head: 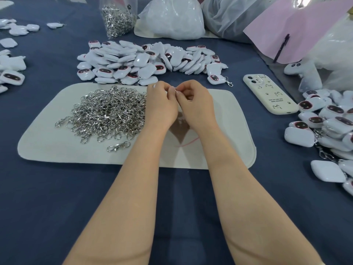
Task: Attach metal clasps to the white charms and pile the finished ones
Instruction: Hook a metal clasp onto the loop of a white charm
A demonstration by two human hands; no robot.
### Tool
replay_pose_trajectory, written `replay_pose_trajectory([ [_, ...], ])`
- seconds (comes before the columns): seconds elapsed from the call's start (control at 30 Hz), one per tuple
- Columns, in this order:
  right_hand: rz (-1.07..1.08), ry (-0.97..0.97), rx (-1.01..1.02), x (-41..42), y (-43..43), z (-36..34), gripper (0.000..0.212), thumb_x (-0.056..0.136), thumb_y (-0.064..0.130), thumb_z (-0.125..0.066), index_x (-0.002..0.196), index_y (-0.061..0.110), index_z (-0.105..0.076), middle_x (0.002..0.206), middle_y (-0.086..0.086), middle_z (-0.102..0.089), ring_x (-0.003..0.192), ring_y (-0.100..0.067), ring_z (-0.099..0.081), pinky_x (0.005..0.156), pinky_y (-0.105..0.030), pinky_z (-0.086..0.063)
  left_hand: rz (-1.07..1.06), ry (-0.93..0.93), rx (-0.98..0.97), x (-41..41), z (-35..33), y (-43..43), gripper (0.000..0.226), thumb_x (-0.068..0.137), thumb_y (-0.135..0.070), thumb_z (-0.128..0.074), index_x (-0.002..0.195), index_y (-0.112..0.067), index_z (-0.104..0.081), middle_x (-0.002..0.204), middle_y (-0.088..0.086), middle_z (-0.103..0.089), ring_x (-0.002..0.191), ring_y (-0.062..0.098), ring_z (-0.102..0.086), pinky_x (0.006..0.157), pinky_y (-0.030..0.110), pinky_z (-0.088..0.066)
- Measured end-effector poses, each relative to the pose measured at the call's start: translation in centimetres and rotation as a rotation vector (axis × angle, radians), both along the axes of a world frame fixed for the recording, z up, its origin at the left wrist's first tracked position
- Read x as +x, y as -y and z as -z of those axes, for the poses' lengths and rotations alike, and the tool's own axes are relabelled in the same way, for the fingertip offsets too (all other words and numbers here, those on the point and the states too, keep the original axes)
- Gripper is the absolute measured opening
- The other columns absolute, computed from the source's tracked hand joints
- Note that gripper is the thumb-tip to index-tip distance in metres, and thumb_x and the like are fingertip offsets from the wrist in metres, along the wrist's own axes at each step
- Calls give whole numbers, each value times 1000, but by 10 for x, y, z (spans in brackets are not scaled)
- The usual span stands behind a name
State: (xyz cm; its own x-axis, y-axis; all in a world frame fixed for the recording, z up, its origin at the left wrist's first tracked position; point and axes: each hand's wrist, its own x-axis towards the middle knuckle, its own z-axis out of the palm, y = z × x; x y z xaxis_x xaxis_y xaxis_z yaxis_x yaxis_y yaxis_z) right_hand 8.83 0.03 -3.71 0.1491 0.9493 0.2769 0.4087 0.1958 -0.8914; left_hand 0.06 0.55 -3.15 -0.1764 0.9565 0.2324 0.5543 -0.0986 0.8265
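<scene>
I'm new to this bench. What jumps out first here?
The glittering heap of metal clasps on the pale mat, left of centre. Behind it, a long pile of white charms. Over the mat, the left hand and right hand pinch something small together.

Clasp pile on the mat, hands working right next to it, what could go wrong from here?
1. The left hand sits against the clasp pile; a wrist sweep might scatter or tangle the clasps.
2. Both hands pinch something tiny between them, hidden from view; it could slip onto the beige mat.
3. The phone lies near the finished charms, whose clasps might scratch it.
</scene>
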Motion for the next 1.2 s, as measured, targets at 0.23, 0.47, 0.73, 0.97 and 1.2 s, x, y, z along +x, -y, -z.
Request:
replay_pose_trajectory([
  [0.23, -33, -51, -52, 0, 0, -1, 16, 89, 5, -50, 94, 20, -54, 79, 15, -56, 71, 0, -54, 62, -7, -40, 11, 15, -1, 0, -2, 1, 21, 98, -15, -43, 106, -2, -57, 118, 17, -54, 102, 27, -55, 93, 36, -42],
  [0.47, 34, -57, -19, -2, -1, -2, 16, 89, 5, -47, 92, 18, -54, 98, -1, -62, 88, -14, -59, 79, -25, -47, 5, 38, -9, 2, -2, 2, 21, 98, -19, -44, 105, -5, -57, 115, 16, -57, 99, 25, -58, 91, 32, -42],
  [0.73, -35, -113, -60, -1, -1, 0, 8, 91, 11, -54, 94, 17, -51, 78, 13, -55, 63, 3, -51, 58, -5, -39, 8, 64, -18, -1, -2, 1, 23, 98, -20, -45, 108, -4, -57, 118, 16, -57, 103, 25, -56, 93, 32, -41],
  [0.97, -15, -74, -72, 0, -1, -2, 10, 88, 9, -56, 92, 18, -56, 82, 13, -57, 77, -7, -58, 68, -12, -45, -6, 54, -12, 1, 1, 0, 22, 98, -20, -45, 107, -4, -57, 117, 14, -56, 100, 23, -55, 87, 27, -39],
  [1.2, -5, -110, -83, 0, 1, -3, 8, 86, 9, -61, 89, 15, -56, 79, 6, -60, 80, -14, -60, 71, -21, -48, -4, 55, -13, 0, 1, 0, 21, 98, -18, -45, 107, -4, -57, 117, 15, -56, 101, 24, -55, 89, 29, -41],
])
